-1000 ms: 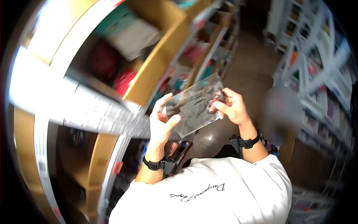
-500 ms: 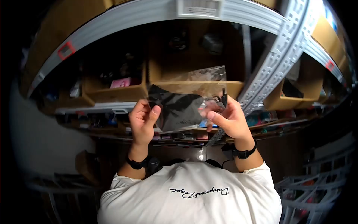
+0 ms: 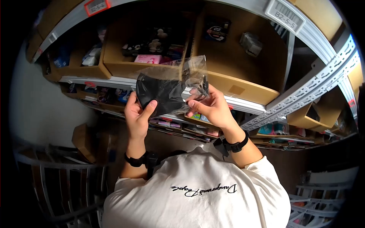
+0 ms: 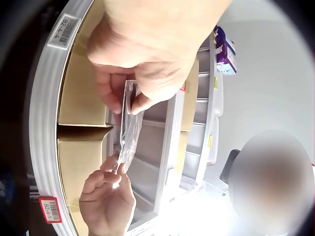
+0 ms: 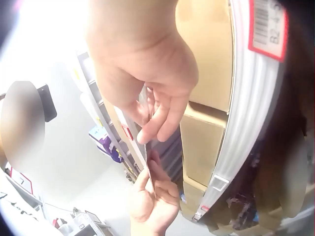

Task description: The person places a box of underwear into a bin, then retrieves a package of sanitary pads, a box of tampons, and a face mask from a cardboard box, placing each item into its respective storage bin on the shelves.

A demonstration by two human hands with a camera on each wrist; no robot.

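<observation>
A clear plastic bag with a flat black item inside is held up in front of the chest. My left hand pinches its left edge, thumb on the near face. At the bag's right side, my right hand grips it between thumb and fingers, some of which show through the clear film. Seen edge-on in the left wrist view, the bag looks thin and stretches between both hands. What the black item is, I cannot tell.
Behind the bag stands a metal shelf with cardboard bins of small packages, among them a pink box. A shelf label reads B2-5-5. A slotted metal post rises at the right. Another person appears blurred in the left wrist view.
My view has swung from the aisle to face the shelf bins. Both hands keep hold of the bag, which has shifted slightly left and up in the head view over the last half second.
</observation>
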